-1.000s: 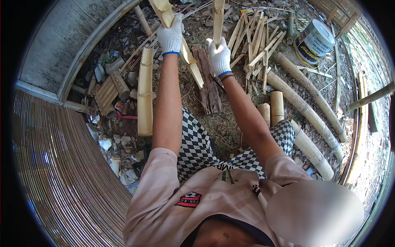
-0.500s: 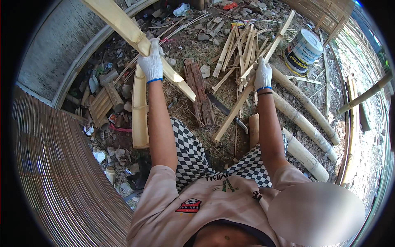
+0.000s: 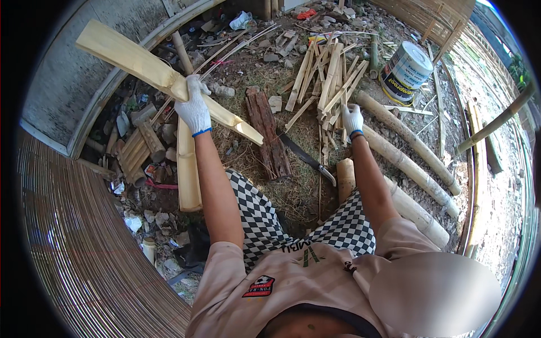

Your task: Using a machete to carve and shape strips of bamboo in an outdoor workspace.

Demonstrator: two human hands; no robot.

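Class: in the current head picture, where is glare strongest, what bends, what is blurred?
Head view: glare strongest on the ground at far right; head view: the slatted panel at lower left curves; head view: a smooth grey oval blur at lower right, while the left hand looks fairly sharp.

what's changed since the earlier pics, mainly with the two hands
The right hand has moved right, to the pile of strips; the strip it held earlier can't be singled out now, so whether it let go is unclear. The left hand, still gripping the split bamboo, has moved left and back. The reddish-brown log and bucket stayed put.
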